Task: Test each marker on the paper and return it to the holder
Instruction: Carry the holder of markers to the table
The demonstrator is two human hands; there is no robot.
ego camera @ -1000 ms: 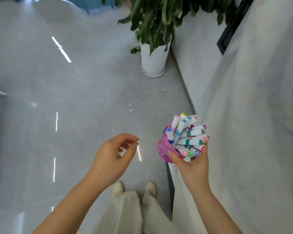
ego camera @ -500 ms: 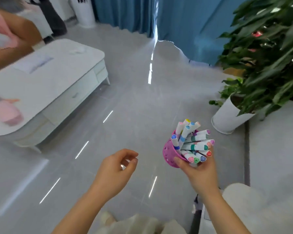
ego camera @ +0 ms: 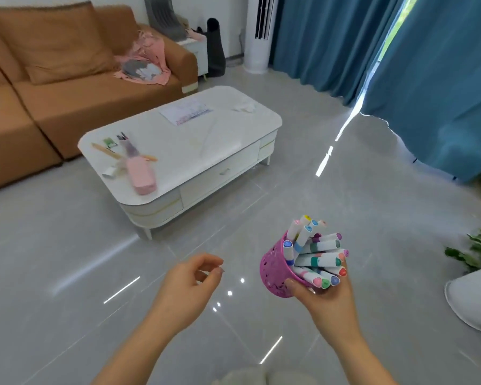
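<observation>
Nearest, at about 5 o'clock in the view, the right hand [ego camera: 328, 298] has its grip clamped round a pink perforated plastic holder [ego camera: 275, 270], with the thumb across the lower wall and the fingers behind. The cup is tilted with its mouth leaning toward 3 o'clock. The white-barrelled markers with coloured caps [ego camera: 320, 259] fan out of it, and the palm under the lowest ones probably stops them sliding. At 7 o'clock the left hand [ego camera: 184, 287] hangs in the air, its grip loosely curled on nothing, thumb near forefinger; I judge it is free to pull a marker. Both hands are above the grey tiled floor [ego camera: 67, 273], well apart from the white rounded low table [ego camera: 206, 151] at 11 o'clock. A pink pencil case [ego camera: 139, 173] lies at the table's near end. The white sheet of paper with coloured marks [ego camera: 186, 112] lies toward its far end, so the holder likely has to reach the table before any testing starts.
</observation>
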